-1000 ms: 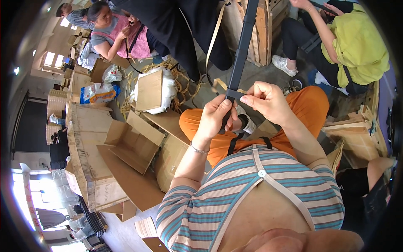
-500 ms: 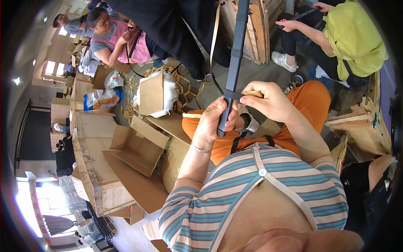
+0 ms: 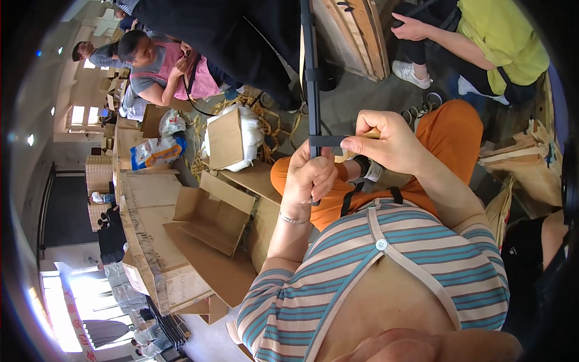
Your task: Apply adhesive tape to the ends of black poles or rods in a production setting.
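Note:
A long black bar (image 3: 312, 99) runs from the top edge of the view down into my left hand (image 3: 310, 176), whose fingers are wrapped round its lower end. Just above those fingers, a flat black band (image 3: 326, 141) lies across the bar and stretches sideways. The band's other end is pinched between thumb and finger of my right hand (image 3: 389, 145). Something tan shows in that same hand, mostly hidden by the fingers. Farther up, another dark band (image 3: 312, 75) circles the bar.
Open cardboard boxes (image 3: 211, 220) and a wooden crate (image 3: 145, 205) stand at my left. Beyond lie a white bundle (image 3: 250, 136) and tangled yellow straps (image 3: 274, 114). People sit or stand close by, one in a yellow-green top (image 3: 500, 42). A wooden crate (image 3: 356, 39) stands ahead.
The bar has swung from a slant to nearly upright in view, its upper part moving left. More of the black band now shows between the bar and my right fingers. My left hand has shifted slightly.

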A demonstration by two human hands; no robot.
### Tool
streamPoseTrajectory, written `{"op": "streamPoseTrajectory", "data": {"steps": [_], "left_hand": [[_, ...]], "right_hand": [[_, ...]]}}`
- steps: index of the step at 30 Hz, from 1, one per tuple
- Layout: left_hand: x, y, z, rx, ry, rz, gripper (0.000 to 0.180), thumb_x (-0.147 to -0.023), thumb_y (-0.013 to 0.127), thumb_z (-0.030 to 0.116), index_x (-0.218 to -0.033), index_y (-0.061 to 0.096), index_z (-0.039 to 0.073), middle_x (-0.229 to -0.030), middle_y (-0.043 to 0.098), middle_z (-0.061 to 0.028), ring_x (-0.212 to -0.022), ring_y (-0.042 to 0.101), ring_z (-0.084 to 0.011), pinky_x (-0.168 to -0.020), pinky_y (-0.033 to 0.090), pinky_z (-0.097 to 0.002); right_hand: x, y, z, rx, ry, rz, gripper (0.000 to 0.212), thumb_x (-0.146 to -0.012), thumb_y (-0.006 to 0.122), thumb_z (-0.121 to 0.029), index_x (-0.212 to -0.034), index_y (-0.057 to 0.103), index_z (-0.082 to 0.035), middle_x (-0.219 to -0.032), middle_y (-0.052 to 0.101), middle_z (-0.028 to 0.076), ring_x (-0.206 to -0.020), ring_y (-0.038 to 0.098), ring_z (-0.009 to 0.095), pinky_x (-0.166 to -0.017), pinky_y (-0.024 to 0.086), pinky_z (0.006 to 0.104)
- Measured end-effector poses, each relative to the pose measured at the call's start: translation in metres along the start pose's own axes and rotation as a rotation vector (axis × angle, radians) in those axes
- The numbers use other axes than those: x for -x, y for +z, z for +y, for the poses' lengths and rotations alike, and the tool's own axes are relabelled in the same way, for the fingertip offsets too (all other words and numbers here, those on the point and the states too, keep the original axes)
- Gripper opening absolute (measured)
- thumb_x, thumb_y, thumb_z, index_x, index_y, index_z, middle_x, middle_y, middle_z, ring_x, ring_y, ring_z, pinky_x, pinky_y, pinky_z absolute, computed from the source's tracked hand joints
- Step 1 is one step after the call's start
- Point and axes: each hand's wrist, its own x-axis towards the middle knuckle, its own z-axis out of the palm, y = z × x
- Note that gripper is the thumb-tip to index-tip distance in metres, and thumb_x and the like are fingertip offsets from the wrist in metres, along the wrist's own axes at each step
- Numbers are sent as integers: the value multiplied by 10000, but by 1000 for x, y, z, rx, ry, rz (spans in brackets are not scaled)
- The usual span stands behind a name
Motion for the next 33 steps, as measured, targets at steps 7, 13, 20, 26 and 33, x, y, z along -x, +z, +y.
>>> {"op": "streamPoseTrajectory", "data": {"steps": [7,13,20,26,33], "left_hand": [[-4,-8,-5,514,-158,-304,144,-815,536,98,-814,421,12,-486,392,-37,-295,306,-83,-242,236,-205],[-5,1,-7,197,-110,-117,230,-794,551,195,-810,420,7,-475,426,-84,-285,327,-117,-249,266,-217],[-5,-1,-9,-25,-106,-45,165,-788,439,147,-840,420,-8,-494,455,-107,-303,368,-141,-279,332,-225],[-10,6,-9,-326,-137,95,165,-772,407,110,-852,439,-30,-546,449,-69,-352,372,-101,-307,319,-207],[-13,-10,-35,-1058,338,411,262,-838,518,31,-1063,410,-48,-823,603,-139,-720,615,-219,-618,479,-304]], "right_hand": [[0,5,4,-44,-22,13,271,-792,689,-124,-653,469,-48,-538,457,-48,-514,342,-7,-422,249,190],[-1,0,6,-2,60,20,261,-787,692,-124,-654,482,-42,-524,460,-46,-514,360,-3,-435,272,184],[-17,-4,28,-171,120,-136,275,-852,616,-288,-828,563,-19,-659,581,22,-573,502,62,-498,377,211],[-32,-2,39,-339,227,-379,246,-911,521,-213,-1081,539,-36,-875,540,10,-665,481,51,-551,410,186],[-21,4,33,141,147,-220,165,-859,577,-165,-864,580,0,-694,583,54,-593,498,112,-549,405,273]]}}
